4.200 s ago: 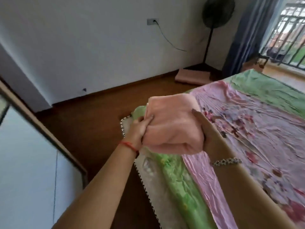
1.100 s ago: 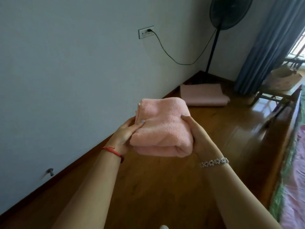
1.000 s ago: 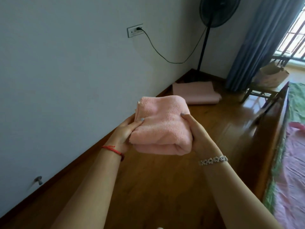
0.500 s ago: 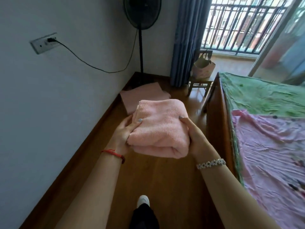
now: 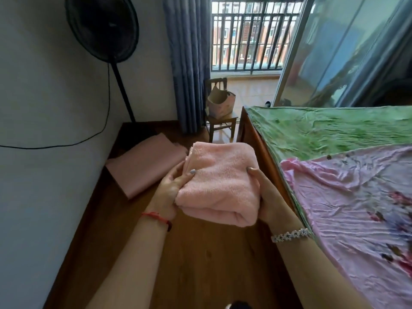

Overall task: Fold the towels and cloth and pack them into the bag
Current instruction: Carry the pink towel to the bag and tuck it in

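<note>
A folded pink towel (image 5: 219,184) is held in front of me above the wooden floor. My left hand (image 5: 170,189) grips its left side, thumb on top. My right hand (image 5: 266,197) grips its right side, thumb on top. Far ahead, a beige and pink bag (image 5: 220,103) with its mouth open stands on a small wooden chair (image 5: 223,123). A pink floral cloth (image 5: 356,197) lies spread on the bed to my right.
The bed (image 5: 260,143) with a green sheet (image 5: 330,132) runs along the right. A folded pink mat (image 5: 145,163) lies on the floor by the left wall. A standing fan (image 5: 104,27) and blue curtain (image 5: 187,63) stand ahead.
I have turned right and moved forward along the bed side with the towel held the same way. The chair with the bag is now straight ahead and nearer.
</note>
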